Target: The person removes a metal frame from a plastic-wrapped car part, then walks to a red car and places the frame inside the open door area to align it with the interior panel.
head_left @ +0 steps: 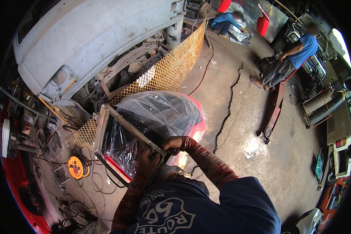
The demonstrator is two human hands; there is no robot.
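Note:
A red car door (200,128), partly wrapped in clear plastic film (160,107), lies tilted in front of me. Its window frame (130,126) is brownish on the near bar and dark along the lower left side. My left hand (147,162) is closed on the near end of that bar, fingertips bent against its edge. Just to its right, my right hand (173,144) is curled closed at the same corner; whatever its fingers pinch is hidden. Patterned sleeves cover both forearms.
Yellowish expanded metal mesh (171,68) stands behind the door, before a grey vehicle body (101,35). An orange cable reel (78,167) and loose cables lie at left. A red jack (273,113) is at right. One person (300,54) sits; another (226,23) crouches farther back.

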